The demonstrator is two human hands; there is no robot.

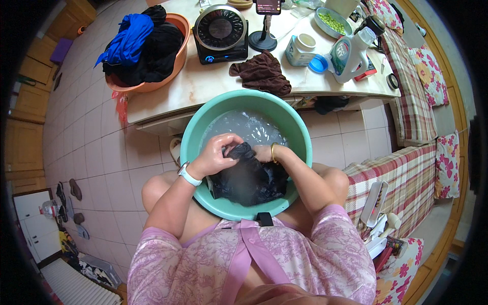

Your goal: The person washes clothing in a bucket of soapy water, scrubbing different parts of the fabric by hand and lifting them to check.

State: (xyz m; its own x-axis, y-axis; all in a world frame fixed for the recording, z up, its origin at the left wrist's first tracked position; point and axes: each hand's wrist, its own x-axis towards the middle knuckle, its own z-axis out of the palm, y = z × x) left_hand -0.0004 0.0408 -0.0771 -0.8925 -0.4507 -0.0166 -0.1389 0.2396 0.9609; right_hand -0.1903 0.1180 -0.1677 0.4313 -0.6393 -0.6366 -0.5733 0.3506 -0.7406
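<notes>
A green plastic basin (188, 141) rests on my lap, with cloudy, sudsy water (248, 127) in its far part. A wet black garment (244, 183) lies bunched in the near part. My left hand (225, 152), with a pale-banded watch at the wrist, pinches a raised fold of the garment between thumb and fingers. My right hand (264, 153), below a gold bracelet, is closed on the same cloth just beside it; its fingertips are partly hidden.
Beyond the basin, a table (164, 103) holds an orange basin (185, 42) of dark and blue clothes, a fan (221, 32), a phone stand (263, 40), a brown cloth (263, 72), an open white tub (301, 49) and a detergent bottle (349, 57). A plaid-covered sofa (396, 179) stands at right.
</notes>
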